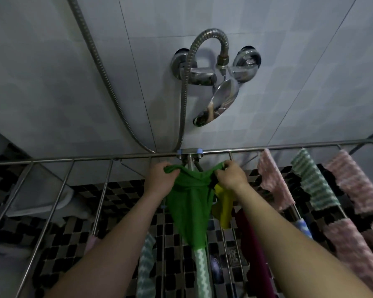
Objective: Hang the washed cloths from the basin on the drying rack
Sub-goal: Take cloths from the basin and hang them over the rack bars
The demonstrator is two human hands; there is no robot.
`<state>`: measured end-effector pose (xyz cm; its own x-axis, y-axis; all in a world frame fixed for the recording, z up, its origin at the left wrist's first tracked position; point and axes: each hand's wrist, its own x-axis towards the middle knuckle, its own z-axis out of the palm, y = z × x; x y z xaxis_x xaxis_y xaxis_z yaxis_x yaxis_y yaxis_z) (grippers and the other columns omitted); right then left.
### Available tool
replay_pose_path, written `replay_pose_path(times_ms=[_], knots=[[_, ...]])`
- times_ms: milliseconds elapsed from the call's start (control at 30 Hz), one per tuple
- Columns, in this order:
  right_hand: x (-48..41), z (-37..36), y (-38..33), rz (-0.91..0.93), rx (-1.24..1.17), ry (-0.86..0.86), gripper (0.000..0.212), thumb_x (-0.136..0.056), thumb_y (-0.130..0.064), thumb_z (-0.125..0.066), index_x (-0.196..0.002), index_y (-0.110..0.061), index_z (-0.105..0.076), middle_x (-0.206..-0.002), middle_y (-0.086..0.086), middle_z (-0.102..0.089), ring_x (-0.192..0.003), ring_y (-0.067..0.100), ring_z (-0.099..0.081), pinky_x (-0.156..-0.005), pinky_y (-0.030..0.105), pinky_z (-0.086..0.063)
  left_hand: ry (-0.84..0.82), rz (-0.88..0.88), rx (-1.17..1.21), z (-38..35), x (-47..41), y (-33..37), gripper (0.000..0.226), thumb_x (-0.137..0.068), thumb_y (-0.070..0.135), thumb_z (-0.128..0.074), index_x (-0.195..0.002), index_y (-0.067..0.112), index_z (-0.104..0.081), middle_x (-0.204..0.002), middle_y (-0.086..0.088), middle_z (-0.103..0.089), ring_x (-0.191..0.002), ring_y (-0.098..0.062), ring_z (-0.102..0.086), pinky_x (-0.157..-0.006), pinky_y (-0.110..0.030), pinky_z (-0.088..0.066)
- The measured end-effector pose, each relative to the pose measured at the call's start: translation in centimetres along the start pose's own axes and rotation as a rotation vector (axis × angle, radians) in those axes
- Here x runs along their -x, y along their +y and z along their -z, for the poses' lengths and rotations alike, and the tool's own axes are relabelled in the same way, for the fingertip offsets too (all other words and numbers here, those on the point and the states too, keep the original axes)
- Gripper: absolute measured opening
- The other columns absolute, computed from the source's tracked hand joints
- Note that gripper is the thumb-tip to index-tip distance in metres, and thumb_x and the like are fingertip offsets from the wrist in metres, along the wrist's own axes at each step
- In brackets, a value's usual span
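Note:
A green cloth [191, 209] hangs in the middle of the view, stretched between both hands just below the metal drying rack's far rail [95, 158]. My left hand [159, 179] grips its left top corner. My right hand [230, 176] pinches its right top corner. The cloth's lower end drapes down over a rack bar. A yellow cloth [223, 206] and a dark red cloth [253, 244] hang just to its right, under my right forearm. The basin is not in view.
Two pink cloths [271, 181] [353, 190] and a green-white striped cloth [314, 181] hang on the rack's right side; another striped cloth [145, 269] hangs lower left. A chrome tap [215, 82] and shower hose [95, 59] are on the tiled wall. Bare bars [58, 203] fill the left.

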<state>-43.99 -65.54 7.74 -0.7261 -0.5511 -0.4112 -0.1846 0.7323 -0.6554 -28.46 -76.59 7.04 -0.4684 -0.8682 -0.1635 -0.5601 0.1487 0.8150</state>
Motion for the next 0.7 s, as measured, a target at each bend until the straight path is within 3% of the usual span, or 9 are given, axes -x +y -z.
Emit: replay_pose_path(times_ms=[100, 200, 300, 400, 533, 700], knots=[[-0.9, 0.3, 0.0, -0.007, -0.066, -0.054, 0.023, -0.086, -0.03, -0.063, -0.1, -0.012, -0.068, -0.101, 0.01, -0.07, -0.1, 0.029, -0.065, -0.093, 0.041, -0.051, 0.0, 0.099, 0.157, -0.1, -0.9, 0.1, 0.006, -0.085, 0.024, -0.069, -0.083, 0.018, -0.069, -0.076, 0.006, -0.066, -0.068, -0.009, -0.06, -0.054, -0.019, -0.045], [-1.9, 1.0, -0.5, 0.05, 0.105, 0.037, 0.021, -0.089, -0.031, -0.056, -0.09, -0.012, -0.066, -0.096, 0.013, -0.069, -0.096, 0.033, -0.064, -0.081, 0.036, -0.052, 0.036, 0.167, 0.192, 0.0, -1.9, 0.2, 0.009, -0.084, 0.028, -0.066, -0.082, 0.019, -0.069, -0.079, 0.003, -0.068, -0.072, -0.012, -0.063, -0.062, -0.024, -0.047], [-2.7, 0.7, -1.2, 0.066, 0.373, 0.156, 0.028, -0.093, -0.029, -0.048, -0.105, -0.009, -0.062, -0.109, 0.016, -0.066, -0.1, 0.035, -0.063, -0.077, 0.037, -0.048, 0.07, 0.144, -0.041, -0.2, -3.0, 0.0, 0.013, -0.085, 0.032, -0.061, -0.085, 0.021, -0.067, -0.08, 0.004, -0.065, -0.075, -0.015, -0.061, -0.06, -0.025, -0.044], [-3.0, -0.5, -1.9, 0.054, 0.519, 0.09, 0.027, -0.094, -0.016, -0.047, -0.115, -0.004, -0.059, -0.12, 0.017, -0.062, -0.107, 0.035, -0.061, -0.08, 0.037, -0.048, 0.082, 0.059, -0.293, -1.0, -3.6, -0.5, 0.014, -0.088, 0.033, -0.06, -0.094, 0.021, -0.065, -0.087, 0.004, -0.063, -0.076, -0.015, -0.058, -0.051, -0.024, -0.036], [-3.8, -1.2, -1.6, 0.082, 0.33, 0.087, 0.029, -0.088, -0.008, -0.047, -0.115, -0.013, -0.058, -0.113, 0.014, -0.064, -0.102, 0.035, -0.061, -0.08, 0.04, -0.051, 0.061, 0.033, -0.166, -1.3, -4.1, -0.6, 0.012, -0.086, 0.017, -0.063, -0.098, 0.021, -0.062, -0.089, 0.005, -0.058, -0.08, -0.014, -0.055, -0.06, -0.024, -0.039], [-3.4, 0.5, 0.2, 0.17, -0.204, 0.177, 0.028, -0.076, 0.006, -0.046, -0.08, -0.02, -0.057, -0.077, 0.007, -0.062, -0.078, 0.03, -0.059, -0.07, 0.039, -0.049, 0.036, -0.039, 0.114, 0.9, -3.3, -0.8, 0.031, -0.079, -0.003, -0.067, -0.068, 0.021, -0.051, -0.071, 0.005, -0.053, -0.07, -0.014, -0.051, -0.059, -0.025, -0.039]])
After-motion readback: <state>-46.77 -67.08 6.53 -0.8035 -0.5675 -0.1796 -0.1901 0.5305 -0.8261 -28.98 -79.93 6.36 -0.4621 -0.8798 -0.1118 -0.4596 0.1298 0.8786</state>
